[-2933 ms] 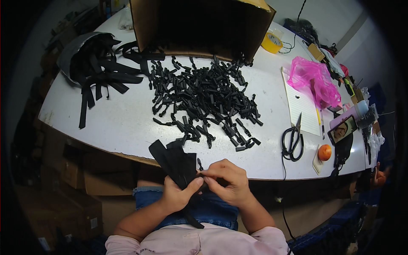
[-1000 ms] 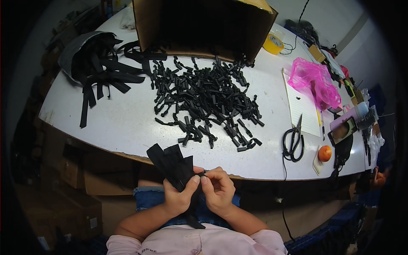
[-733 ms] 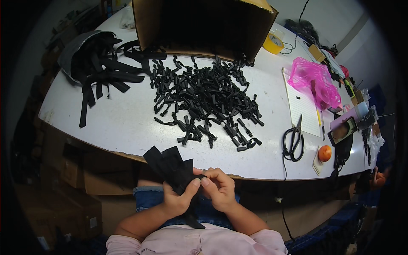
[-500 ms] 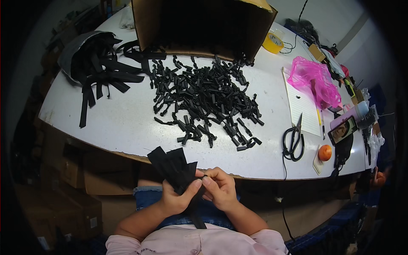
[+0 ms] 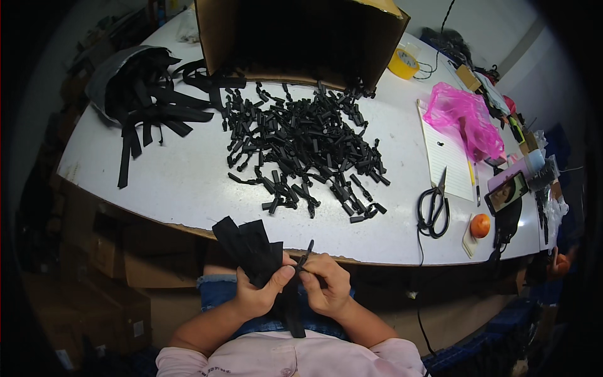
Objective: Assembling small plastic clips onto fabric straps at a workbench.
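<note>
My left hand is closed round a bundle of flat black fabric strips, whose cut ends fan up toward the table edge while one tail hangs into my lap. Against it, my right hand pinches a small black zipper-pull-like piece, its thin end standing up above the fingertips. The two hands meet in front of my body, just below the table edge. Where the small piece touches the strips is hidden by my fingers. Ahead on the table lies a heap of similar small black pieces.
A cardboard box opens toward the heap. To the left, a grey bag spills black strips. On the right are black-handled scissors, a lined notepad, a pink plastic bag, an orange fruit, a phone and yellow tape.
The strip bundle has shifted slightly left. My right hand has turned a little, and the small black piece now sticks up above its fingertips.
</note>
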`<action>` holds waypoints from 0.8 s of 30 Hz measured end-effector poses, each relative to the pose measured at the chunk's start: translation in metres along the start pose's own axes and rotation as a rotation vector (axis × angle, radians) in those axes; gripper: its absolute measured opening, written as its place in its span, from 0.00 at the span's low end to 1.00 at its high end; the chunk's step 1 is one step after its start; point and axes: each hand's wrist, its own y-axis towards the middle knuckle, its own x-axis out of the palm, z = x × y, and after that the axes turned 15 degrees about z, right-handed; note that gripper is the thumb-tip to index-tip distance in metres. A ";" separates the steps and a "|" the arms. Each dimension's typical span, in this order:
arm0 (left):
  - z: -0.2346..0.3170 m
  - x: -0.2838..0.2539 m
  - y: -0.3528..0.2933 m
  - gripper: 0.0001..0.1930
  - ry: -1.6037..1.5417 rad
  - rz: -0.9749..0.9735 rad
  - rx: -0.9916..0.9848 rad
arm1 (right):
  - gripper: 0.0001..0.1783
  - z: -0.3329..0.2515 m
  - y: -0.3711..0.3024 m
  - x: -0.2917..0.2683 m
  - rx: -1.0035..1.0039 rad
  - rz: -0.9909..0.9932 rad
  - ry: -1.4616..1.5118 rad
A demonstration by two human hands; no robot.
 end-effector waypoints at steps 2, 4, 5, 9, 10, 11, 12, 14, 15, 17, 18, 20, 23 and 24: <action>-0.003 -0.001 0.002 0.04 0.023 -0.025 0.092 | 0.06 -0.004 0.003 0.000 0.008 0.009 0.014; -0.005 -0.003 0.001 0.04 0.051 -0.038 0.124 | 0.06 -0.010 0.007 -0.002 0.249 -0.019 0.108; -0.006 -0.004 0.000 0.05 0.079 -0.057 0.154 | 0.07 -0.009 0.013 -0.006 0.289 -0.159 0.107; -0.005 -0.007 -0.001 0.05 -0.097 -0.100 -0.111 | 0.06 -0.006 0.013 -0.015 0.480 -0.280 0.175; -0.006 -0.004 -0.001 0.05 -0.098 -0.088 -0.101 | 0.06 -0.004 0.012 -0.018 0.474 -0.293 0.182; -0.010 0.000 0.000 0.06 -0.091 -0.063 -0.087 | 0.05 -0.003 0.012 -0.020 0.476 -0.324 0.119; -0.014 0.002 -0.001 0.07 -0.081 -0.042 -0.078 | 0.05 -0.003 0.011 -0.021 0.482 -0.349 0.054; -0.014 0.001 -0.001 0.06 -0.085 -0.031 -0.088 | 0.04 -0.005 0.012 -0.018 0.524 -0.340 0.068; -0.010 0.001 0.000 0.06 -0.052 -0.022 -0.043 | 0.04 -0.009 0.015 -0.014 0.586 -0.269 0.120; -0.009 -0.001 0.004 0.05 -0.020 -0.018 0.000 | 0.04 -0.009 0.018 -0.011 0.647 -0.192 0.169; -0.011 -0.002 0.006 0.05 0.085 -0.027 0.168 | 0.04 -0.007 0.021 -0.015 0.579 -0.265 0.121; -0.009 -0.002 0.010 0.05 0.190 -0.038 0.341 | 0.04 -0.006 0.030 -0.021 0.508 -0.336 0.072; -0.010 -0.004 0.009 0.04 0.218 -0.079 0.406 | 0.05 -0.006 0.035 -0.020 0.460 -0.460 -0.005; -0.010 -0.005 0.007 0.04 0.218 -0.075 0.405 | 0.06 -0.004 0.032 -0.017 0.498 -0.436 0.061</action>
